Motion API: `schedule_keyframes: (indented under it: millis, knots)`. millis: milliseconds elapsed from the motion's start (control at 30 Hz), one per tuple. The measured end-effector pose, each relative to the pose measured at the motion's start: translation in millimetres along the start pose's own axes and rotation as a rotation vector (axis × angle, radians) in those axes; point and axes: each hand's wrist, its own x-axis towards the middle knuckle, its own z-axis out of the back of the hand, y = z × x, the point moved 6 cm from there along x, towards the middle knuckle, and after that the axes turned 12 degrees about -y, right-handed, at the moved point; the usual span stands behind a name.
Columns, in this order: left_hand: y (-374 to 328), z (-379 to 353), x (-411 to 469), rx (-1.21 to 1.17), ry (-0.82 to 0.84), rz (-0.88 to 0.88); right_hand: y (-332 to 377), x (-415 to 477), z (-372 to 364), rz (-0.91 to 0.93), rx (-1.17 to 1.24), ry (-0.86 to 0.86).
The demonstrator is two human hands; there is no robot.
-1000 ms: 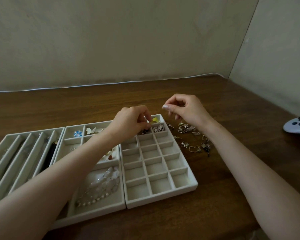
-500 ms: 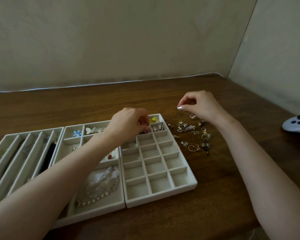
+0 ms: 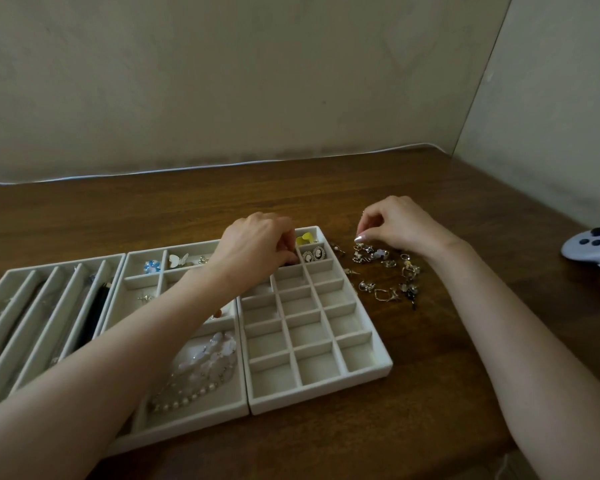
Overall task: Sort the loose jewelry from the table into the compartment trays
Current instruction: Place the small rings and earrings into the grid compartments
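— How many trays stand on the brown wooden table [image 3: 430,427]?

— Three pale felt-lined trays, side by side along its near edge. On the left is a tray with five long channels [image 3: 0,289]. Next is a middle tray of mixed compartments [image 3: 187,426]. On the right is a grid tray of small square cells [image 3: 326,393], three cells across.

— And the loose jewelry?

— One scattered pile of small gold and silver pieces [image 3: 385,268] lies on the surface just beside the grid tray's right wall, toward its far corner. There are more than ten pieces, but they overlap too much for an exact count.

— The hands?

— Two. The right hand [image 3: 402,226] hovers over the far side of the pile, its thumb and forefinger tips narrowed almost together. Whether a piece sits between them I cannot tell. The left hand [image 3: 257,247] is at the grid tray's far edge with its fingers curled down into the cells there. What it grips, if anything, is hidden.

— What lies sorted?

— Two oval black-and-white cameo earrings [image 3: 313,254] share one cell in the right column. One yellow piece [image 3: 305,239] fills the far right corner cell. In the middle tray, one blue flower piece [image 3: 152,266] and one white butterfly piece [image 3: 179,260] lie along the far edge. One string of pearl beads [image 3: 187,396] lies in the large near compartment.

— Anything else?

— One light blue game controller [image 3: 593,247] at the table's right edge
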Motion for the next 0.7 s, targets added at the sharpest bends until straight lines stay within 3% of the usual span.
schedule_keyframes:
  millis: [433, 567, 700]
  knots:
    - [-1, 10, 1, -0.146, -0.214, -0.028, -2, 4, 6, -0.035, 0.081, -0.062]
    - [-6, 12, 0, -0.227, -0.255, -0.046, 12, -2, 15, -0.016, 0.373, -0.044]
    - [-14, 10, -2, -0.494, -0.194, 0.066, 40, -13, 14, 0.062, 0.613, 0.038]
